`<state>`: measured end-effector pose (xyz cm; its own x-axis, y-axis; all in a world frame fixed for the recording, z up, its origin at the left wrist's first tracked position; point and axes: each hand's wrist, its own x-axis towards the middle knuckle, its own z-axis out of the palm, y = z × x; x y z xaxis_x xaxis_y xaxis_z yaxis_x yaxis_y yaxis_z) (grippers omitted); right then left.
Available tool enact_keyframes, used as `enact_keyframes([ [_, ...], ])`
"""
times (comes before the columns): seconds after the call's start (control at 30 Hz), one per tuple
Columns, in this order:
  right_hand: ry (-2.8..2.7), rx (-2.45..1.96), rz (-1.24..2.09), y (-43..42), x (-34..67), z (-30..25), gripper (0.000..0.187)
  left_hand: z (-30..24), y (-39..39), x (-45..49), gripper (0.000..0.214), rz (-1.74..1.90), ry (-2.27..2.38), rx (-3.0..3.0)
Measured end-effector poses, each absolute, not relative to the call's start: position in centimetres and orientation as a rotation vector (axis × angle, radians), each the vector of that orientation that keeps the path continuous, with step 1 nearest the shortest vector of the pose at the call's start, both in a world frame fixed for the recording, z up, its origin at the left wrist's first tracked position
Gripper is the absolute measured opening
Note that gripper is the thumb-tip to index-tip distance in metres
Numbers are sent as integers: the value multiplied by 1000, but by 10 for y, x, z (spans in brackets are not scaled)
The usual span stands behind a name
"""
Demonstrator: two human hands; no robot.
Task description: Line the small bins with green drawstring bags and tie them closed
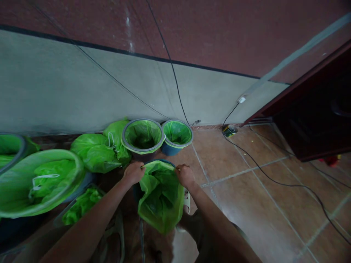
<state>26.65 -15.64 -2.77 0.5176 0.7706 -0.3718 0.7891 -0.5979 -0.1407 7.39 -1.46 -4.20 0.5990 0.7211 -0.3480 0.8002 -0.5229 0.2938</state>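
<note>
My left hand [134,172] and my right hand [185,175] each pinch the top edge of a green plastic bag [161,195], holding its mouth apart. The bag hangs over the near side of a small blue bin [164,162], most of which it hides. Both hands are closed on the bag's rim, left hand at its left corner, right hand at its right corner. Behind it stand two more bins lined with green bags, a grey-rimmed one [142,136] and a blue one [177,137].
Tied full green bags [95,151] lie left of the bins. Large green-lined bins [38,182] crowd the left edge. Black cables [276,182] run across the tiled floor to a wall socket [241,99]. A dark cabinet [315,120] stands at right.
</note>
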Motion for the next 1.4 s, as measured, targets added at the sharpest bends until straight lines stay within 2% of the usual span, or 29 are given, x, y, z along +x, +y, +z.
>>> enact_keyframes([
  [0.13,1404,2753,-673,-152,268,-29,30,-48,-10,75,29,-90,1275,2154],
  [0.23,1339,2768,-828,-152,272,-29,32,-50,-9,76,31,-26,1311,2062],
  [0.4,1316,2803,-873,-155,280,-26,31,-41,-11,78,28,-30,1187,2333],
  [0.53,1635,2845,-759,-153,275,-21,53,-28,-22,81,25,30,1006,2449],
  [0.63,1874,2723,-803,-151,268,-19,55,-20,-33,84,24,52,969,2471],
  [0.7,1887,2651,-793,-151,263,-17,50,-16,-39,85,24,47,974,2479],
  [0.8,1784,2606,-693,-151,259,-14,28,-13,-45,86,27,33,962,2510],
  [0.83,1734,2616,-649,-151,258,-12,26,-12,-46,85,28,31,942,2534],
  [1.0,1517,2745,-452,-151,262,-1,32,-15,-45,78,29,-1,883,2634],
  [1.13,1418,2767,-378,-154,267,1,31,-16,-36,71,29,-46,1053,2659],
  [1.33,1202,2623,-619,-162,266,-1,27,-11,-27,69,29,-25,1203,2652],
  [1.4,1240,2600,-602,-162,259,1,33,-10,-31,71,28,-1,1214,2676],
])
